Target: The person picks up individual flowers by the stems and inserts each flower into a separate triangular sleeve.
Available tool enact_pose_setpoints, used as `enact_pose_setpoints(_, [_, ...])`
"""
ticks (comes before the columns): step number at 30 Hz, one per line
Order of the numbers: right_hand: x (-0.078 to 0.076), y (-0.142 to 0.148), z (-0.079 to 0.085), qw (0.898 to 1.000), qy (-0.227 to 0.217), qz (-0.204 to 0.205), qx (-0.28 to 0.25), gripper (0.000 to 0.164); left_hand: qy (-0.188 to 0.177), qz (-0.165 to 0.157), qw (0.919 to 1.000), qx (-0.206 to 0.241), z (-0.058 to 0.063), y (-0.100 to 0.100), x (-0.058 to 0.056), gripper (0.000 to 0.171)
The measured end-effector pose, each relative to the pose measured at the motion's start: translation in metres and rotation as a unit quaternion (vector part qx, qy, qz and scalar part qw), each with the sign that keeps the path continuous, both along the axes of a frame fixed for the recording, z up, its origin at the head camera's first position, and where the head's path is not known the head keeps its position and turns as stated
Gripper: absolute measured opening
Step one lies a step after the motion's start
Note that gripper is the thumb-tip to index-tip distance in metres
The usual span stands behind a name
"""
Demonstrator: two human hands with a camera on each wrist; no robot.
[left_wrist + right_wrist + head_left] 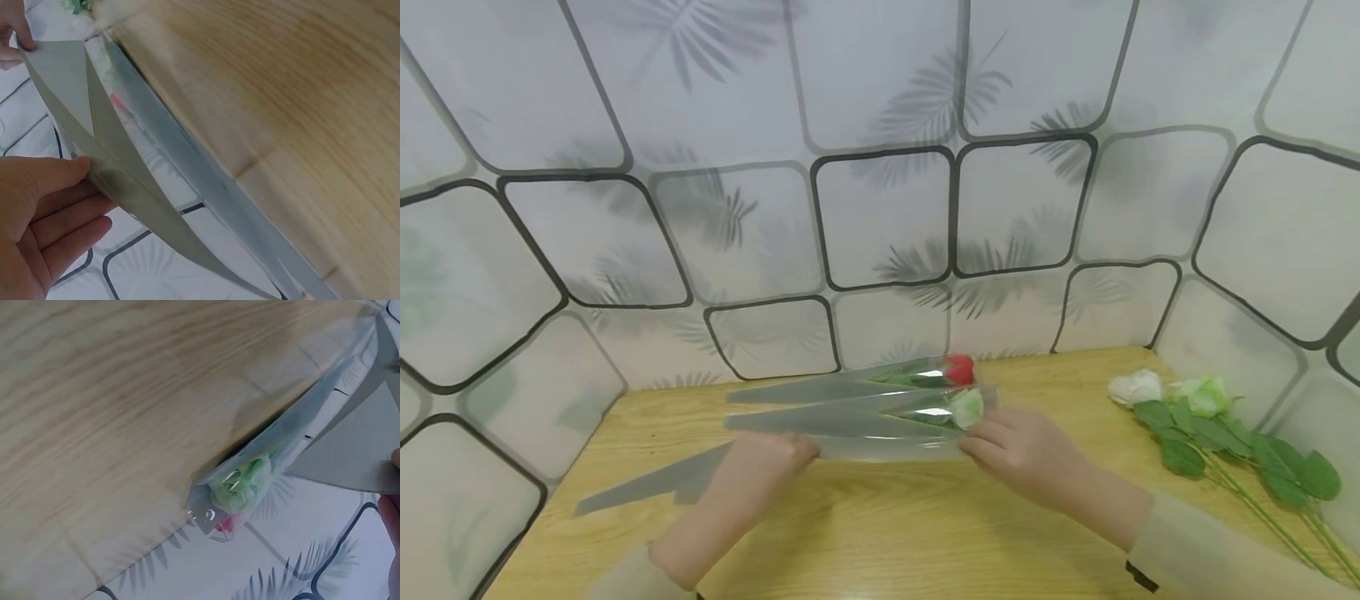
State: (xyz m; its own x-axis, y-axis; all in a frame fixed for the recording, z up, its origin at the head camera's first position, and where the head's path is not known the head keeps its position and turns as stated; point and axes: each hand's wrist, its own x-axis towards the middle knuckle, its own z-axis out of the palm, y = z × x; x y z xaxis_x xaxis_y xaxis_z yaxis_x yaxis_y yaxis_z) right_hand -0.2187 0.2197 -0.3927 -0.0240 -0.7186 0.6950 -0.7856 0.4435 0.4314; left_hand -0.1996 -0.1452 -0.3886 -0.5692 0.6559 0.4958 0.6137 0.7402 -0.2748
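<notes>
A grey tapered flower sleeve (887, 450) with a see-through front stretches between both hands, over the front of the table. My left hand (767, 458) pinches its near edge; in the left wrist view the thumb lies on top of the sleeve (134, 187). At the wide end, my right hand (1026, 454) pinches the corner between thumb and fingers. Just behind lies a sleeved pale green-white rose (967, 408), and behind that a sleeved red rose (958, 370). The right wrist view catches only part of a hand (390, 515) at its right edge.
Two loose artificial roses, a white one (1135, 388) and a pale green one (1202, 396), lie on the wooden table (917, 533) at the right, stems toward the front. A patterned cloth wall (887, 225) encloses the table's back and sides.
</notes>
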Motion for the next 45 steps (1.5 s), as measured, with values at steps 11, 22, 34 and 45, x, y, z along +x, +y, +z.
enact_pose_setpoints(11, [0.006,0.023,-0.019,0.997,-0.060,-0.054,-0.011,0.031,0.028,-0.019,0.9994,-0.011,-0.015,0.001,0.002,0.027])
enact_pose_setpoints(22, [0.026,0.030,-0.025,0.815,-0.479,-0.278,-0.172,0.008,0.051,-0.033,0.9981,0.003,-0.024,0.005,0.005,0.024])
enact_pose_setpoints(34, [0.019,0.028,-0.024,0.553,-0.746,-0.137,-0.345,0.037,0.070,-0.055,0.9960,0.005,-0.035,0.005,0.003,0.030])
enact_pose_setpoints(45, [0.024,0.022,-0.028,0.479,-0.779,-0.130,-0.383,0.032,0.039,-0.032,0.9985,-0.020,-0.040,0.007,0.006,0.028])
